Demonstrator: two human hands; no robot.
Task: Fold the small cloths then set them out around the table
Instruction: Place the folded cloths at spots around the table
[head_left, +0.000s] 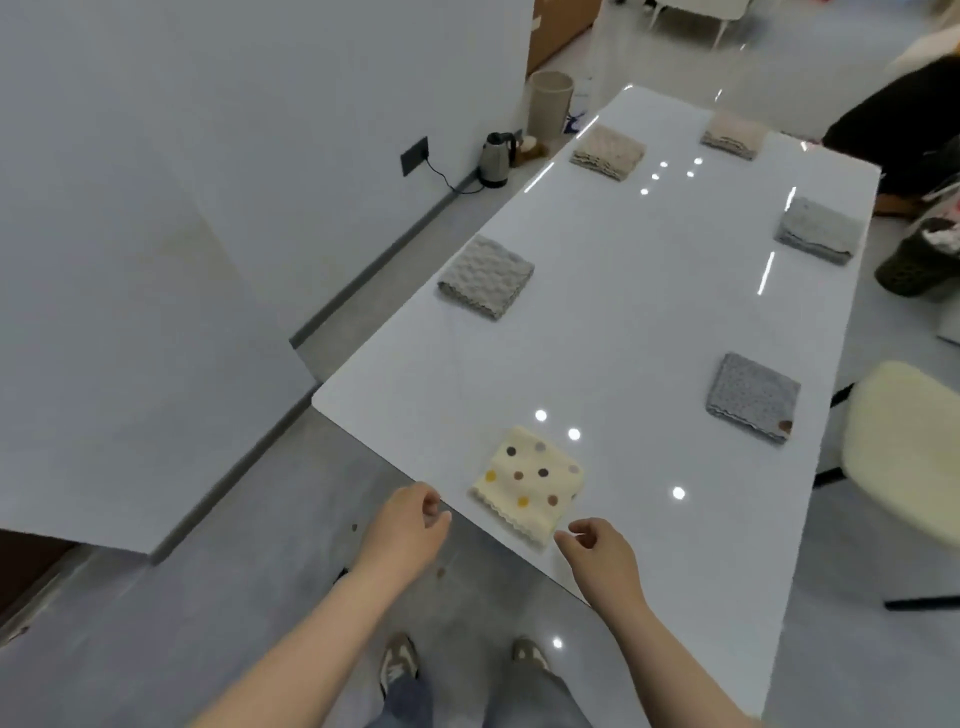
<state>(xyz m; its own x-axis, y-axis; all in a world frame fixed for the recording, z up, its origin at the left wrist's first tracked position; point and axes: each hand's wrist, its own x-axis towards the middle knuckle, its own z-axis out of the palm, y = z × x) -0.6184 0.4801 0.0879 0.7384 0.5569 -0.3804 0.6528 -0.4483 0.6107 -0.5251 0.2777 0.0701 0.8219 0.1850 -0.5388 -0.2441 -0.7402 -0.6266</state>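
Note:
A folded cream cloth with coloured dots lies at the near edge of the glossy white table. My left hand hovers just left of it, off the table edge, fingers loosely curled and holding nothing. My right hand hovers at the cloth's near right corner, also loosely curled and empty. Several other folded cloths sit around the table: a grey one on the left side, a blue-grey one on the right, a light grey one, a beige one and a pinkish one at the far end.
A cream cushioned chair stands at the table's right side. A kettle and a bin sit on the floor by the left wall. Another person sits at the far right corner. My feet are below the near edge.

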